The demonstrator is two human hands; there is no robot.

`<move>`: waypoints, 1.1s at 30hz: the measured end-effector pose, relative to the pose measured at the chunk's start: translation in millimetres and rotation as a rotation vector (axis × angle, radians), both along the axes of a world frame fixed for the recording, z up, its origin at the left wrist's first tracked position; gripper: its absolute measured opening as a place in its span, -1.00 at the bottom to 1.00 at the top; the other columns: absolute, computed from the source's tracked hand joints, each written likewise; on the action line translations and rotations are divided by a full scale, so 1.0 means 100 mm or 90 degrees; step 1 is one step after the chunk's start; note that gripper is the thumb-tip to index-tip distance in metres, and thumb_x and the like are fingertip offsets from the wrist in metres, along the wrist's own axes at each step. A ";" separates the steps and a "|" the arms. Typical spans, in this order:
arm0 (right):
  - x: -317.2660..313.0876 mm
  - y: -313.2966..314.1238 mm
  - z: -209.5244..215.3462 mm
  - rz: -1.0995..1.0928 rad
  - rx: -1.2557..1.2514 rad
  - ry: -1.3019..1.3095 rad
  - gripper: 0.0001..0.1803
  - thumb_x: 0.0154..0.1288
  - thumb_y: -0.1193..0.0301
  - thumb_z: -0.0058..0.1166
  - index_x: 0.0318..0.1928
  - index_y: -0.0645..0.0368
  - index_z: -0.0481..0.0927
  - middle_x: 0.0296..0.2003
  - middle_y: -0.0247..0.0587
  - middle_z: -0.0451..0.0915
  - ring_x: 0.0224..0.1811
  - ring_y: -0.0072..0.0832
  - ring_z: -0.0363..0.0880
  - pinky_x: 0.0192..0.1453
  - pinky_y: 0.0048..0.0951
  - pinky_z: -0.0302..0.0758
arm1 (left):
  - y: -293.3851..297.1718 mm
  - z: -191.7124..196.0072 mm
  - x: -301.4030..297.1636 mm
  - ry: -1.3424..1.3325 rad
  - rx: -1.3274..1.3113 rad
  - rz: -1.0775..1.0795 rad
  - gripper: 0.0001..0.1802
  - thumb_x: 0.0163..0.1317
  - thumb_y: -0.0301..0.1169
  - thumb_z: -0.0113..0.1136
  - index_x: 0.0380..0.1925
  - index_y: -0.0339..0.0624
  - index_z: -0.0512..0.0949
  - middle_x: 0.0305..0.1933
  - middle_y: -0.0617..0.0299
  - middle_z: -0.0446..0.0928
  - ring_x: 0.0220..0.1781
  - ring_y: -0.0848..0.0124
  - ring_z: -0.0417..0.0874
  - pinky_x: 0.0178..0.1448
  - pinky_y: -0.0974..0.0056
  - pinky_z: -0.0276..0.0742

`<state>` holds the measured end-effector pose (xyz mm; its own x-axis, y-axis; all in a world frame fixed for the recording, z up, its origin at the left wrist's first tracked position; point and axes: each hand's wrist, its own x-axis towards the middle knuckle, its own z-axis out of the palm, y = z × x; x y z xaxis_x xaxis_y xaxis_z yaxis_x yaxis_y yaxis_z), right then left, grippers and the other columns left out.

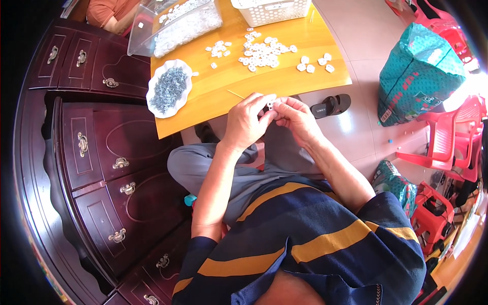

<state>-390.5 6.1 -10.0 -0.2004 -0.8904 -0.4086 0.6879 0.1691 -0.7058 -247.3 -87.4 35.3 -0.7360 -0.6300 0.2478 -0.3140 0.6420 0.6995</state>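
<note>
My left hand (245, 120) and my right hand (300, 120) meet just off the near edge of the table. Between their fingertips they pinch a small white plastic piece (270, 105). Fingers hide much of it. A thin yellowish stick (235, 94) shows beside my left knuckles; whether that hand holds it I cannot make out. On the wooden table (213, 104), a pile of similar white pieces (263, 53) lies beyond my hands, with smaller groups to either side. A white scalloped dish (151, 96) full of small grey metal-like parts stands to the left.
At the table's far side are a clear bin (140, 38) of white pieces and a white perforated basket (272, 15). Dark drawers (101, 132) flank the left. Right are a teal bag (414, 76), red chairs (439, 142) and a sandal (330, 105). Another person's arm (119, 23) shows top left.
</note>
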 end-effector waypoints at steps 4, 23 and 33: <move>-0.01 0.01 -0.03 0.004 0.000 -0.038 -0.88 0.46 0.32 0.19 -0.17 0.06 0.68 -0.35 -0.51 0.65 -0.34 -0.78 0.54 -0.21 -0.69 0.47 | -0.02 0.02 0.03 -0.025 0.049 -0.007 -0.63 0.15 -0.44 0.42 -0.02 -0.19 0.66 -0.16 0.09 0.66 -0.22 0.11 0.73 -0.12 0.15 0.65; 0.02 0.01 -0.01 0.026 -0.011 0.052 -0.82 0.51 0.30 0.15 -0.16 0.12 0.68 -0.35 -0.48 0.64 -0.35 -0.75 0.51 -0.19 -0.66 0.44 | -0.06 0.07 0.06 -0.051 0.006 -0.051 -0.64 0.20 -0.43 0.38 0.01 -0.27 0.64 -0.20 0.03 0.66 -0.21 0.08 0.72 -0.13 0.14 0.64; 0.07 0.02 0.03 0.030 -0.049 0.119 -0.75 0.52 0.25 0.11 -0.23 0.15 0.66 -0.40 -0.48 0.60 -0.36 -0.75 0.45 -0.19 -0.65 0.41 | -0.04 0.09 0.08 -0.064 0.053 -0.049 -0.56 0.11 -0.38 0.48 0.01 -0.24 0.64 -0.20 0.05 0.65 -0.22 0.08 0.72 -0.14 0.15 0.63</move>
